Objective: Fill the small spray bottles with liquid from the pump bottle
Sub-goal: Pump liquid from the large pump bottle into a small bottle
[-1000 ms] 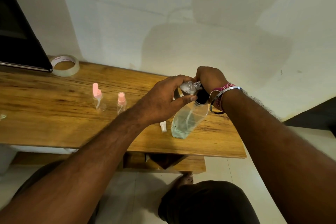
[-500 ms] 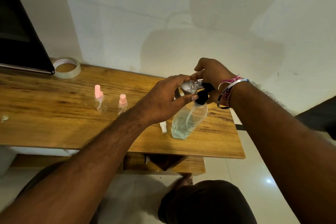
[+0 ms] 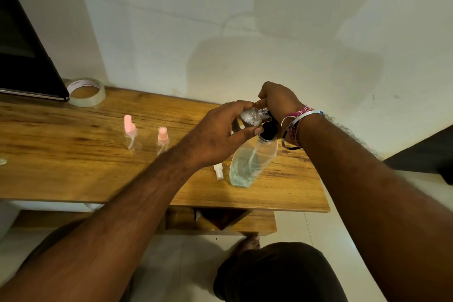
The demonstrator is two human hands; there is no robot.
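Three small bottles: two pink-capped spray bottles (image 3: 132, 138) and (image 3: 162, 140) are seen upright on the wooden table (image 3: 61, 169), well apart from the hands; a third, the uncapped small bottle (image 3: 251, 116), is held tilted with its open neck at the black pump head (image 3: 269, 130).
Pump bottle (image 3: 252, 163): it stands on the table near the right front edge, leaning slightly, with pale greenish liquid low inside and a dip tube visible.
Left hand (image 3: 215, 137): the fingers and thumb are curled round the small bottle's body – clamped on it.
Right hand (image 3: 277, 103): it is curled over the pump head; whether the head is being pressed cannot be told.
Handling: the small bottle is judged light, thin-walled clear plastic, likely slippery if wetted – best gripped around the body, as now. The pump bottle is judged stiffer and heavier at the base, yet tippable when pressed from above.
Loose part: a white spray cap (image 3: 218, 171) lies just beside the pump bottle's base.
Writing: faint print is seen inside the tape roll (image 3: 87, 92), too small to read; no label is legible on any bottle.
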